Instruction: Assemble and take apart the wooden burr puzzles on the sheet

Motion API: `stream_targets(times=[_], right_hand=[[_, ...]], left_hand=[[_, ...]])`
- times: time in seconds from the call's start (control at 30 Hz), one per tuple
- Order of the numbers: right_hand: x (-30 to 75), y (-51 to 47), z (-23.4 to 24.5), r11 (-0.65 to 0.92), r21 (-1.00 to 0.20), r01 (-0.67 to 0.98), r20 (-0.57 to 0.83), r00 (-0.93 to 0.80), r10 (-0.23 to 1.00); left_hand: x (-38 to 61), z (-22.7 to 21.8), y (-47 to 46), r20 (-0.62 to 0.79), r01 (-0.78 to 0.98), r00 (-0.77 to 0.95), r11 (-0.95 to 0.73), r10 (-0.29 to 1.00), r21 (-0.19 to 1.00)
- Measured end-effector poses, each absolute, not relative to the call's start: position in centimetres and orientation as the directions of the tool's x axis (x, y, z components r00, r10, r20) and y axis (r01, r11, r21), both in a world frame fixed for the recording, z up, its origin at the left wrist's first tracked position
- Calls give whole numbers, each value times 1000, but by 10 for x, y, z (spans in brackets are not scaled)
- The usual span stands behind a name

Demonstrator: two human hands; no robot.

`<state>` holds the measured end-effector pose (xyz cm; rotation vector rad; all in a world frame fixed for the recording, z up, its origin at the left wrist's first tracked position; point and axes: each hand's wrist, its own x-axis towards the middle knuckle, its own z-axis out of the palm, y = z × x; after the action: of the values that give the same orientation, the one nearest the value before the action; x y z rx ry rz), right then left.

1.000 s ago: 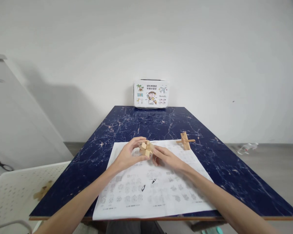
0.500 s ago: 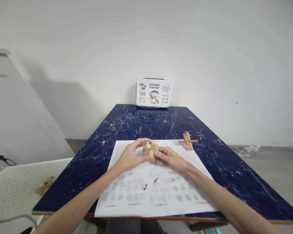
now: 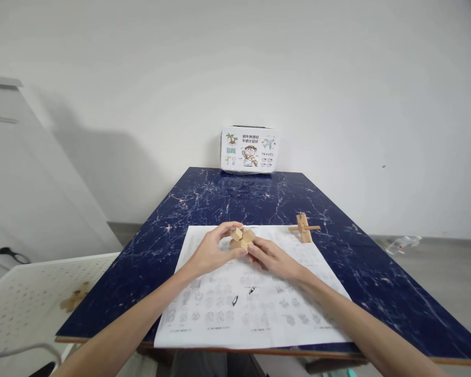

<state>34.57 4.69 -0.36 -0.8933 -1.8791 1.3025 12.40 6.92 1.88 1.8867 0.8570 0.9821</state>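
Observation:
Between both hands is a light wooden burr puzzle [image 3: 242,237] made of interlocking blocks, held above the far part of a printed paper sheet [image 3: 220,293]. My left hand [image 3: 215,248] closes on its left side, thumb at the near face and fingers round the far side. My right hand [image 3: 270,256] grips the lower right side with thumb and fingertips. The fingers partly cover the blocks. To the right, a second wooden puzzle piece [image 3: 305,228], a marked flat block crossed by a thin stick, lies at the sheet's far right corner.
A white printed case [image 3: 248,150] stands at the back of the blue marbled table [image 3: 235,199], against the wall. Left of the table, a white perforated surface [image 3: 19,293] carries more wooden pieces [image 3: 77,297]. A clear plastic item [image 3: 403,244] lies on the floor at right.
The puzzle has turned slightly between my fingers, and my right hand's fingers have shifted closer in beneath it. The whole view has moved a little.

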Motion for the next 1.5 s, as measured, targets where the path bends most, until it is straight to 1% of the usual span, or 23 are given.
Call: stream_targets(times=[0.13, 0.2, 0.27, 0.37, 0.47, 0.6, 0.73, 0.9, 1.0, 1.1, 1.3, 1.5], right_hand=[[348, 48, 4, 139, -990, 29, 89, -638, 765], [349, 48, 8, 111, -994, -15, 95, -646, 758], [349, 49, 8, 143, -990, -11, 122, -587, 800], [349, 52, 2, 215, -976, 45, 171, -463, 870], [348, 55, -7, 287, -953, 96, 228, -398, 889], [346, 57, -14, 372, -908, 193, 287, -358, 888], [346, 55, -9, 446, -853, 269, 352, -332, 875], [348, 51, -5, 555, -770, 315, 497, -249, 831], [348, 52, -6, 563, -745, 359, 492, -274, 826], [348, 53, -8, 580, -712, 396, 494, -306, 814], [350, 51, -8, 659, -620, 426, 555, -356, 752], [351, 48, -6, 676, -628, 385, 557, -385, 736]], left_hand=[[124, 22, 68, 319, 121, 508, -434, 800, 893], [125, 24, 67, 322, 114, 531, -443, 784, 889], [125, 26, 66, 307, 142, 549, -449, 777, 882], [125, 24, 66, 269, 197, 547, -434, 793, 879], [125, 18, 68, 226, 224, 522, -388, 822, 894], [125, 15, 70, 185, 264, 471, -338, 863, 903], [127, 19, 69, 233, 296, 441, -386, 867, 874], [127, 23, 67, 347, 340, 416, -498, 840, 798], [127, 22, 67, 354, 368, 461, -539, 814, 758], [128, 21, 67, 335, 386, 472, -533, 815, 753], [128, 21, 67, 223, 350, 539, -457, 812, 818], [123, 17, 73, 116, 245, 639, -344, 761, 906]])
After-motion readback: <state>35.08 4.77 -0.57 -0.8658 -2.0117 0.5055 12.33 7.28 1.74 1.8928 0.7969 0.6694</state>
